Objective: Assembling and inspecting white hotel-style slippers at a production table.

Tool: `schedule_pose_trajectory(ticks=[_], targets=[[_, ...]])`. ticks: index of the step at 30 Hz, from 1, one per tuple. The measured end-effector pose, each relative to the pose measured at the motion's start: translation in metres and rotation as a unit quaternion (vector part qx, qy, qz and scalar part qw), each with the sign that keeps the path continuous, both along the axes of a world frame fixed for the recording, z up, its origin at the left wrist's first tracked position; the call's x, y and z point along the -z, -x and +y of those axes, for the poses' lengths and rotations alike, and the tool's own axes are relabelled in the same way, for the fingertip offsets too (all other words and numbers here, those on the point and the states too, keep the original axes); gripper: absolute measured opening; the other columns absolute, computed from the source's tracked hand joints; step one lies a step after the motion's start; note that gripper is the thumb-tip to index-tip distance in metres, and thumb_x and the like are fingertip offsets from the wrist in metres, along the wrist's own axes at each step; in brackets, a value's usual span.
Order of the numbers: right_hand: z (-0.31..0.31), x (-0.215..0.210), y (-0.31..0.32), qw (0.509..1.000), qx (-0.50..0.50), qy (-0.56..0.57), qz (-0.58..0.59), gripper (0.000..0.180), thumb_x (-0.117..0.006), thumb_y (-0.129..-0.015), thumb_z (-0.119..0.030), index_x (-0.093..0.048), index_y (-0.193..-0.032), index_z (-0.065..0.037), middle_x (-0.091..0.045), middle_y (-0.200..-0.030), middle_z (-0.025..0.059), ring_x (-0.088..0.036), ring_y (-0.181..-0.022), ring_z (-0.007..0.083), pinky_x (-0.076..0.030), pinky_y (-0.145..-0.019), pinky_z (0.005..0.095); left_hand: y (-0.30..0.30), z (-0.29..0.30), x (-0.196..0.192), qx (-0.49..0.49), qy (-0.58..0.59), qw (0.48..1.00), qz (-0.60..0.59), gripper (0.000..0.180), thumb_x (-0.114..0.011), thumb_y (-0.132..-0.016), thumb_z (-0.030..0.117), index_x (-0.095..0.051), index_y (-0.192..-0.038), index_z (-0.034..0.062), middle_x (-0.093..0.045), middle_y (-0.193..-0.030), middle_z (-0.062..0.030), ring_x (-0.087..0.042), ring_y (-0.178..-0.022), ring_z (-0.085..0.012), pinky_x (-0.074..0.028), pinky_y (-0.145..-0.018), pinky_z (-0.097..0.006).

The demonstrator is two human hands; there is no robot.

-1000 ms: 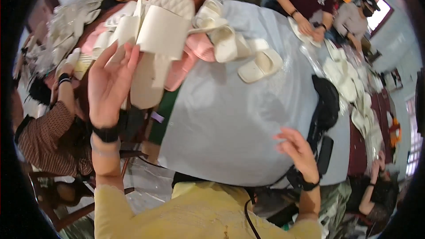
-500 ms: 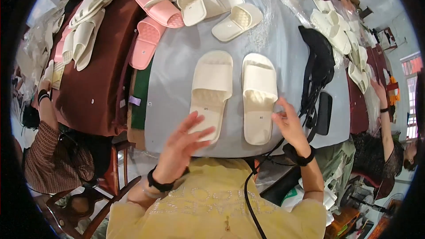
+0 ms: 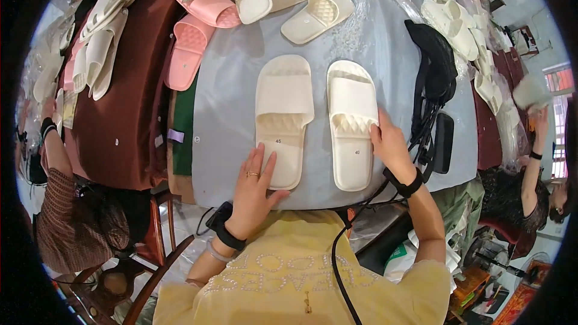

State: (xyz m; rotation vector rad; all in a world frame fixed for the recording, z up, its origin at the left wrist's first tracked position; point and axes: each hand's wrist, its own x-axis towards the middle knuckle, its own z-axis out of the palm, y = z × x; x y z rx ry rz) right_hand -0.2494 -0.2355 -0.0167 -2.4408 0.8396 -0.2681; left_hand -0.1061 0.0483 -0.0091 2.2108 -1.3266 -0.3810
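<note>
Two cream slide slippers lie side by side, soles down and toes pointing away from me. My left hand (image 3: 254,176) is open at the heel of the left slide slipper (image 3: 288,159); its fingers lie along the left edge and the thumb reaches past the heel end. The right slide slipper (image 3: 353,165) looks narrower. My right hand (image 3: 390,144) is at its outer edge, thumb over the rim beside the strap and index finger along the side. The other fingers of that hand are partly hidden.
Farther back lie pink slippers (image 3: 191,48) and more cream slippers (image 3: 319,15). A black strapped pouch (image 3: 432,69) and a dark oblong case (image 3: 444,143) sit at the right. Co-workers sit at both sides, near a brown-covered table (image 3: 129,108) and cream slipper piles. A black cable runs down my front.
My left hand has come down from above the left slipper onto its heel edge. The right hand has closed in on the right slipper's side. The view has shifted slightly.
</note>
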Motion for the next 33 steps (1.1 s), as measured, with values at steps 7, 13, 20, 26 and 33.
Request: schedule_pose_trajectory(ticks=[7,13,20,26,33], targets=[[0.038,-0.033,0.005,0.993,0.054,-0.104,0.019,0.033,-0.045,-0.084,-0.011,-0.046,-0.115,0.000,-0.058,-0.078,0.0267,-0.057,-0.071,0.0436,-0.044,-0.063,0.0488,0.017,0.016,-0.006,0.012,-0.057,0.996,-0.071,0.085,-0.074,-0.064,0.031,-0.032,-0.133,0.0032,-0.025,-0.139,-0.0229,-0.032,-0.123,-0.0399,-0.030,-0.098,-0.049],[0.044,-0.025,0.016,0.989,0.018,-0.124,0.074,0.044,-0.052,-0.085,-0.019,-0.041,-0.121,0.004,-0.060,-0.072,0.0194,-0.058,-0.061,0.0358,-0.045,-0.056,0.0404,0.010,0.027,-0.022,0.043,-0.058,0.997,-0.029,0.078,-0.073,-0.067,0.030,-0.036,-0.130,0.0023,-0.030,-0.135,-0.0235,-0.035,-0.121,-0.0397,-0.032,-0.096,-0.050],[0.051,-0.091,0.014,0.984,0.027,-0.170,0.039,0.016,-0.057,-0.085,-0.012,-0.062,-0.095,-0.001,-0.058,-0.066,0.0062,-0.052,-0.054,0.0082,-0.043,-0.050,0.0226,-0.004,0.031,-0.030,-0.053,-0.015,0.998,-0.013,0.053,-0.068,-0.073,0.016,-0.047,-0.119,0.0015,-0.044,-0.125,-0.0184,-0.040,-0.117,-0.0379,-0.035,-0.095,-0.045],[0.056,-0.099,0.013,0.969,0.018,-0.247,-0.022,0.014,-0.055,-0.086,-0.009,-0.063,-0.094,-0.001,-0.059,-0.073,0.0036,-0.053,-0.058,0.0066,-0.043,-0.051,0.0202,-0.013,0.025,-0.042,-0.073,0.006,0.997,0.006,0.043,-0.066,-0.075,0.011,-0.053,-0.114,0.0017,-0.049,-0.121,-0.0158,-0.042,-0.117,-0.0359,-0.037,-0.094,-0.042],[0.004,-0.121,-0.071,0.985,-0.116,-0.067,-0.110,0.015,-0.059,-0.083,-0.012,-0.063,-0.094,-0.002,-0.062,-0.082,0.0057,-0.056,-0.067,0.0125,-0.043,-0.059,0.0233,-0.059,-0.039,-0.115,-0.011,0.190,0.980,0.065,0.033,-0.060,-0.081,0.008,-0.055,-0.113,0.0013,-0.057,-0.113,-0.0145,-0.055,-0.105,-0.0263,-0.042,-0.088,-0.032]])
